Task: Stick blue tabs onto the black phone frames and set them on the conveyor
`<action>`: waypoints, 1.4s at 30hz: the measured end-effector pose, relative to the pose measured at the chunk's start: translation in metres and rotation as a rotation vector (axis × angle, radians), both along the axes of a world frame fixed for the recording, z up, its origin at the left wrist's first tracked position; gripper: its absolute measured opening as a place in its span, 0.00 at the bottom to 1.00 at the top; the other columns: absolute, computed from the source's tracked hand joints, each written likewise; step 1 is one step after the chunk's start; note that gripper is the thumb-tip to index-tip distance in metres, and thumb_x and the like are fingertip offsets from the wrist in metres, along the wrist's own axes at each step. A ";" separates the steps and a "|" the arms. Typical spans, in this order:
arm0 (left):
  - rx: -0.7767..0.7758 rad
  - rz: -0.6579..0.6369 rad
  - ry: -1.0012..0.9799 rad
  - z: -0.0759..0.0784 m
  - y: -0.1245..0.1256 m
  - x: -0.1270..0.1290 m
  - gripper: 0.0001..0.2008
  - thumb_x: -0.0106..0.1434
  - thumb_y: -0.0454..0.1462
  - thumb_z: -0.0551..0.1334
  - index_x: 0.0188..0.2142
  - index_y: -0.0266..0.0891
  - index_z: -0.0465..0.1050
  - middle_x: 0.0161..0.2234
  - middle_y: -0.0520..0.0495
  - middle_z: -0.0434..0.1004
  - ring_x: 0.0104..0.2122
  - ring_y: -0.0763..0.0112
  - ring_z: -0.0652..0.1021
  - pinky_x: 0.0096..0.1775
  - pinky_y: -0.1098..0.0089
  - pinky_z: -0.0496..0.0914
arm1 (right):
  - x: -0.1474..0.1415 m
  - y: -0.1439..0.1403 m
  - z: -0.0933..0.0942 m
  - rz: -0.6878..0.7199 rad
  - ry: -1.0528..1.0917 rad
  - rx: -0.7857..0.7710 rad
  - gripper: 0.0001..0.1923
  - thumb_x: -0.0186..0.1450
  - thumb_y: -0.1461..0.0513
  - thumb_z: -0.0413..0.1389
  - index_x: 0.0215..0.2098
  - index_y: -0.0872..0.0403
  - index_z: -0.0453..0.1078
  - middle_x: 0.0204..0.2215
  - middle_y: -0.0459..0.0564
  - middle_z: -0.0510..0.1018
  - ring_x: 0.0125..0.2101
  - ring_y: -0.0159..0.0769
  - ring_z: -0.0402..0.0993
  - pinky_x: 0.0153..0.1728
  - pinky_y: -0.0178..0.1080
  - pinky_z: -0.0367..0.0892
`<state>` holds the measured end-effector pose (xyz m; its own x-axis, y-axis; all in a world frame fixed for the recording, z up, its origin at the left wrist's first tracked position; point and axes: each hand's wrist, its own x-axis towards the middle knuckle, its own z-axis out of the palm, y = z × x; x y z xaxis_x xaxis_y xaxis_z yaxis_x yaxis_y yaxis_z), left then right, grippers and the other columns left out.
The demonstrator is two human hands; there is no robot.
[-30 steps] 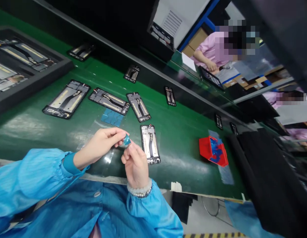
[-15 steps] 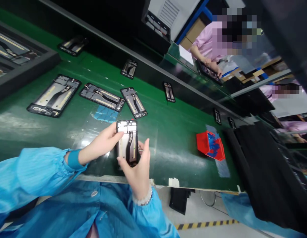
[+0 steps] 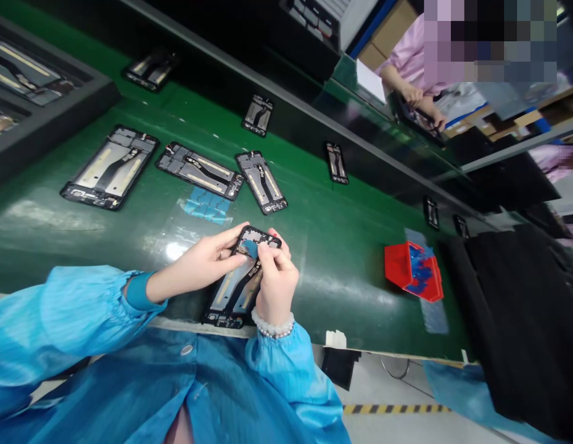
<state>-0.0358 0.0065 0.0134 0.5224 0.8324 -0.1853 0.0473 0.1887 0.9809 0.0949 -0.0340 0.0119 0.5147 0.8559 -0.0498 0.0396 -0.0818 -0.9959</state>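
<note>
An open-backed phone (image 3: 240, 290), with a black ribbon cable down its middle, is tilted near the table's front edge. My left hand (image 3: 212, 262) grips its upper left side, thumb across the front and fingers behind the edge. A small piece of blue film (image 3: 250, 248) lies over the phone's upper part. My right hand (image 3: 277, 277) is closed over the top right, thumb and fingertips pinched at the edge of the film. Part of the phone's right side is hidden behind this hand.
Several similar phones lie beyond, the nearest phone (image 3: 262, 182) just ahead. Blue tape (image 3: 206, 205) sticks to the green table (image 3: 332, 265). A red bin (image 3: 397, 262) with blue scraps stands right. A dark tray (image 3: 94, 98) is at left; a co-worker's hands (image 3: 425, 105) are across the bench.
My right hand has moved from the phone's lower end up to its top and pinches there. The phone has tilted, and blue film now shows on it. The view has shifted slightly.
</note>
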 end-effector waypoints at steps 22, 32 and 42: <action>0.098 0.069 0.105 0.006 -0.002 -0.004 0.31 0.57 0.43 0.62 0.60 0.40 0.63 0.34 0.49 0.79 0.37 0.59 0.79 0.37 0.62 0.77 | 0.001 0.004 0.006 0.047 -0.097 0.002 0.10 0.57 0.59 0.60 0.19 0.54 0.72 0.38 0.51 0.77 0.47 0.39 0.69 0.53 0.46 0.60; 0.203 0.083 0.162 0.011 -0.002 -0.002 0.22 0.63 0.45 0.55 0.54 0.39 0.69 0.39 0.47 0.79 0.44 0.60 0.76 0.43 0.66 0.72 | 0.001 0.002 0.005 0.056 -0.231 0.034 0.10 0.58 0.58 0.59 0.21 0.53 0.72 0.38 0.49 0.77 0.46 0.39 0.70 0.51 0.45 0.63; 0.307 0.128 0.338 0.016 -0.006 0.002 0.16 0.65 0.40 0.52 0.49 0.38 0.69 0.25 0.55 0.71 0.24 0.72 0.71 0.26 0.75 0.64 | -0.002 -0.001 0.010 0.063 -0.375 0.086 0.09 0.60 0.59 0.58 0.23 0.54 0.73 0.42 0.52 0.74 0.49 0.39 0.69 0.50 0.44 0.65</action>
<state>-0.0337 0.0007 0.0293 0.3642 0.9292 -0.0629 0.3690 -0.0820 0.9258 0.0930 -0.0351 0.0217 0.4296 0.8794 0.2051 0.4050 0.0154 -0.9142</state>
